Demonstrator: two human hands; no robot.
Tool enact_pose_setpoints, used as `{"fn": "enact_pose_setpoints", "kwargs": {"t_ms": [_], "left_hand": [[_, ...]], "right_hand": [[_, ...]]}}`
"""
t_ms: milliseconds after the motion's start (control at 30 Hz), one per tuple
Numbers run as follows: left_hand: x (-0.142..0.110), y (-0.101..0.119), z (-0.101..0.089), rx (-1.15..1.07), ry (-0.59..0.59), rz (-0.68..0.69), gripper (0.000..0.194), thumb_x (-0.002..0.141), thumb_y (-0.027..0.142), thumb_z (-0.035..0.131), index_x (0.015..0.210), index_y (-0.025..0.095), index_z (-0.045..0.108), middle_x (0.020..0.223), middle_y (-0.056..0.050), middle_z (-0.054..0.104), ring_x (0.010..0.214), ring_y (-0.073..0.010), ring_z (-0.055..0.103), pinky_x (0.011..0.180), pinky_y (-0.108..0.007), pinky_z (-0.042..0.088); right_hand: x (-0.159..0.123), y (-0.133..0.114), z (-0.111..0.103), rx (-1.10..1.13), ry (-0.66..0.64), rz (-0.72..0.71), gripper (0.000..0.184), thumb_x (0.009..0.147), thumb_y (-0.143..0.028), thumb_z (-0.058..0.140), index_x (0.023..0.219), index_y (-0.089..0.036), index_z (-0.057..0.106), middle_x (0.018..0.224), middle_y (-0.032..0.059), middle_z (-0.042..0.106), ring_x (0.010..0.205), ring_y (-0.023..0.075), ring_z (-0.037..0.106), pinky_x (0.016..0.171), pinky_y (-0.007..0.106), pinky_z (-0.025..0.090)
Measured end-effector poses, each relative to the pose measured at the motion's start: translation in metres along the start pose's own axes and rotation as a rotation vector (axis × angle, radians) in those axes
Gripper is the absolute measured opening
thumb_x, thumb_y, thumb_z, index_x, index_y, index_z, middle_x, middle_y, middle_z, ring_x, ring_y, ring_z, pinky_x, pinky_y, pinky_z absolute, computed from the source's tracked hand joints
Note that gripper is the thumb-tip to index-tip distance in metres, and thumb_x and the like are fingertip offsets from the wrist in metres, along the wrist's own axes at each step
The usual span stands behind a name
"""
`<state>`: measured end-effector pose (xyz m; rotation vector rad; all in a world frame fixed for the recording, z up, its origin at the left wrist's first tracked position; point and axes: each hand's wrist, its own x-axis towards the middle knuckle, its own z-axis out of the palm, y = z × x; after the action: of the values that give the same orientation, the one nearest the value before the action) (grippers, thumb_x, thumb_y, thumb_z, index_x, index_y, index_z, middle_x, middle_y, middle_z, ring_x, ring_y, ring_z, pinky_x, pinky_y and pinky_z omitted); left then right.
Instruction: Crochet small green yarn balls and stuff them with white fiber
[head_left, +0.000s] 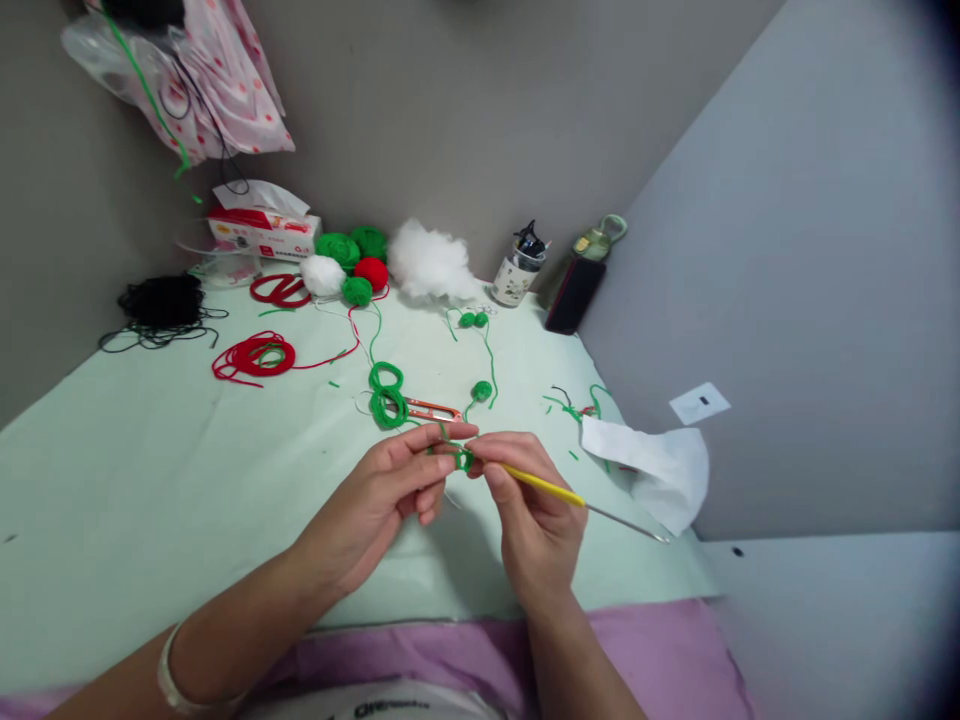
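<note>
Between my two hands is a small green crochet piece (465, 460). My left hand (390, 480) pinches it between thumb and fingers, with green yarn running over the raised index finger. A crochet hook (544, 485) with a yellow handle is gripped in my right hand (536, 520); its thin metal back end points down to the right. The hook's working tip is hidden at the green piece. Just beyond my hands lie orange thread snips (435, 410), two loops of green yarn (388, 392) and a small green crocheted ball (481, 391).
Behind stand yarn balls (337, 250), white stuffing (431, 262), a pen jar (517, 275), a phone (576, 293) and a tissue box (266, 235). Red scissors (281, 290), black yarn (161, 300) and coiled red yarn (255, 357) lie left. Crumpled white paper (652, 460) is right, by the wall.
</note>
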<state>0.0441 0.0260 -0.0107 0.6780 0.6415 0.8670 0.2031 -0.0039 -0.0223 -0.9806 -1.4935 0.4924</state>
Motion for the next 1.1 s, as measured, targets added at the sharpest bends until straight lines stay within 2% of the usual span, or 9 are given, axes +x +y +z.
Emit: {"fn": "enact_pose_setpoints", "kwargs": {"t_ms": [100,233,367,533,667,733,867,1033,1100], "left_hand": [[0.000,0.001,0.001,0.087,0.040,0.058,0.030,0.089,0.035,0.076,0.114,0.019,0.079,0.065,0.004,0.050,0.056,-0.0073,0.037,0.053,-0.019,0.037],[0.002,0.000,0.004,0.131,0.071,0.082,0.035,0.080,0.030,0.085,0.114,0.022,0.079,0.089,0.001,0.061,0.054,-0.0033,0.040,0.051,-0.019,0.036],[0.003,0.000,0.000,0.054,0.053,0.024,0.036,0.080,0.028,0.085,0.114,0.020,0.079,0.073,0.005,0.050,0.050,-0.0021,0.032,0.047,-0.017,0.031],[0.004,0.002,-0.012,-0.052,0.021,-0.005,0.025,0.081,0.025,0.084,0.106,0.019,0.081,0.069,0.006,0.045,0.050,-0.0009,0.026,0.046,-0.014,0.028],[0.003,0.003,-0.010,-0.054,0.017,0.007,0.018,0.082,0.023,0.082,0.100,0.019,0.082,0.067,0.006,0.045,0.050,-0.0010,0.029,0.046,-0.014,0.030],[0.001,0.002,-0.004,-0.019,0.036,0.033,0.023,0.081,0.023,0.083,0.104,0.021,0.081,0.070,0.005,0.050,0.050,-0.0013,0.034,0.047,-0.015,0.033],[0.000,0.001,0.003,0.068,0.056,0.069,0.032,0.082,0.026,0.083,0.114,0.025,0.079,0.071,0.006,0.052,0.051,-0.0028,0.041,0.050,-0.016,0.038],[-0.001,0.003,0.000,0.117,0.047,0.085,0.023,0.085,0.028,0.080,0.107,0.024,0.081,0.063,0.006,0.051,0.051,-0.0042,0.041,0.051,-0.018,0.038],[-0.001,0.003,-0.004,0.149,0.057,0.099,0.019,0.086,0.028,0.078,0.104,0.024,0.082,0.062,0.006,0.051,0.051,-0.0046,0.042,0.053,-0.018,0.039]], "right_hand": [[-0.003,-0.001,0.001,-0.018,-0.009,-0.023,0.031,0.097,-0.007,0.059,0.112,-0.028,0.075,0.098,0.0037,0.075,0.091,0.0177,0.069,0.075,0.033,0.058],[-0.005,-0.004,0.002,-0.074,-0.025,-0.074,0.035,0.095,-0.003,0.059,0.115,-0.028,0.074,0.102,0.0048,0.075,0.095,0.0175,0.069,0.078,0.032,0.058],[-0.005,-0.003,0.002,-0.010,0.007,-0.027,0.030,0.097,-0.008,0.059,0.112,-0.028,0.076,0.100,0.0053,0.074,0.088,0.0176,0.069,0.073,0.032,0.058],[-0.001,0.003,-0.005,0.277,0.111,0.166,0.019,0.098,-0.018,0.062,0.100,-0.026,0.079,0.091,0.0034,0.071,0.070,0.0133,0.064,0.066,0.030,0.055],[0.003,0.004,-0.007,0.454,0.108,0.291,0.016,0.097,-0.024,0.064,0.093,-0.024,0.079,0.085,0.0031,0.070,0.063,0.0119,0.062,0.059,0.027,0.053],[0.003,0.003,-0.004,0.453,0.069,0.263,0.016,0.097,-0.025,0.064,0.094,-0.025,0.079,0.087,0.0037,0.071,0.068,0.0133,0.064,0.062,0.028,0.054],[0.002,0.002,0.001,0.284,0.045,0.118,0.018,0.097,-0.018,0.064,0.101,-0.026,0.080,0.095,0.0051,0.075,0.084,0.0160,0.067,0.073,0.030,0.056],[0.001,0.003,-0.005,0.413,0.002,0.228,0.019,0.102,-0.024,0.056,0.100,-0.023,0.075,0.092,0.0044,0.074,0.071,0.0139,0.068,0.066,0.029,0.058],[0.001,0.001,-0.008,0.355,0.000,0.196,0.020,0.104,-0.022,0.052,0.100,-0.022,0.072,0.094,0.0048,0.074,0.073,0.0144,0.069,0.066,0.030,0.059]]}}
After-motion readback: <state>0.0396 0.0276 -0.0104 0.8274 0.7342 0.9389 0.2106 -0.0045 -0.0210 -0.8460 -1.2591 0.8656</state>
